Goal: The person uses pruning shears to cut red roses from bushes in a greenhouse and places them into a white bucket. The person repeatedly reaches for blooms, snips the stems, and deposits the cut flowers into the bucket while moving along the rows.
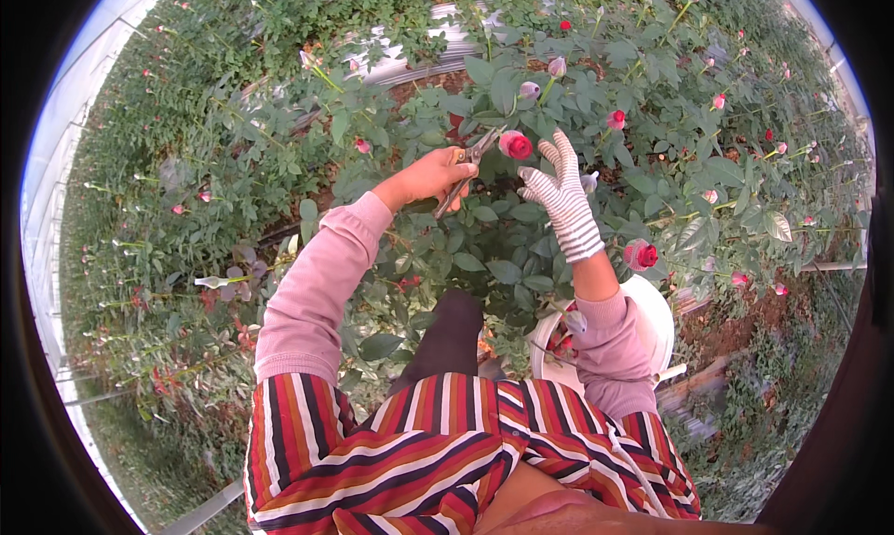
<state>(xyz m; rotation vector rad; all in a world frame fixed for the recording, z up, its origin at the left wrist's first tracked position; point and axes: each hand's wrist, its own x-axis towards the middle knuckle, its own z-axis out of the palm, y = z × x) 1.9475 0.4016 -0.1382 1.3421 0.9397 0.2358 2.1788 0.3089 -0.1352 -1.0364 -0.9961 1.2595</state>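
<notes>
My bare left hand (pixel 438 175) grips a pair of pruning shears (pixel 466 174), their blades slanting up and to the right. Just beside the blade tips is a red rose bloom (pixel 515 145) with a pale net sleeve around its outer petals. On the other side of that bloom, my right hand (pixel 557 184), in a grey-and-white striped glove, has its fingers apart and holds nothing. Two netted buds, one a pale rosebud (pixel 557 68), rise behind the bloom. Another netted red rose (pixel 640 255) stands to the right of my right wrist.
A white bucket (pixel 648 318) with cut roses (pixel 561 341) in it stands under my right forearm. Dense rose bushes (pixel 230 151) with upright stems surround me. Silvery plastic mulch film (pixel 419 49) covers ground beyond, and a pale greenhouse wall (pixel 52 186) curves along the left.
</notes>
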